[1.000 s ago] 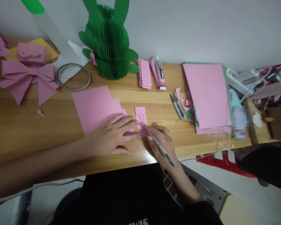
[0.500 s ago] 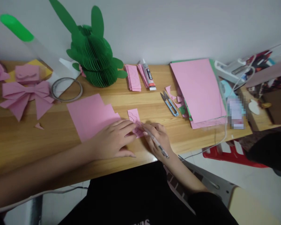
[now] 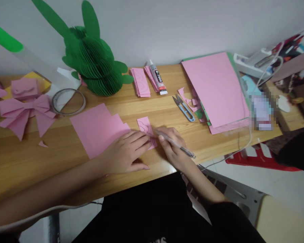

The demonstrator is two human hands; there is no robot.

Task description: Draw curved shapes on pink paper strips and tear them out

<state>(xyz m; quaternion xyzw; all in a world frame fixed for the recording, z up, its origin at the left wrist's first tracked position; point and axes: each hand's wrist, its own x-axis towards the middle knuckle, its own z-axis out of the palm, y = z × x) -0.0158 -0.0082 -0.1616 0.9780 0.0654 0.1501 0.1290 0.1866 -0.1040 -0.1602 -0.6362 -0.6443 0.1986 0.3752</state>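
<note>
Under the fingertips of my left hand (image 3: 129, 150) lies a small pink paper strip (image 3: 144, 124) with curved lines drawn on it. That hand rests flat, fingers stretched out, and partly covers the strip. My right hand (image 3: 176, 146) is closed around a clear pen (image 3: 178, 144), its tip end close to the strip's right edge; I cannot tell whether it touches the paper. A larger pink sheet with a stepped edge (image 3: 92, 126) sits left of the strip, partly beneath my left hand.
Blue-handled thread snips (image 3: 186, 110) lie beside pink scraps and a stack of pink sheets (image 3: 216, 91). Behind are pink strips (image 3: 140, 82), a glue tube (image 3: 158, 79) and a green paper rabbit (image 3: 93, 64). A tape roll (image 3: 69, 101) and a pink bow (image 3: 27, 111) lie left.
My right hand with the pen has shifted slightly right, away from the strip, and the pen lies at a flatter angle. My left hand stays on the strip. The view has tilted a little.
</note>
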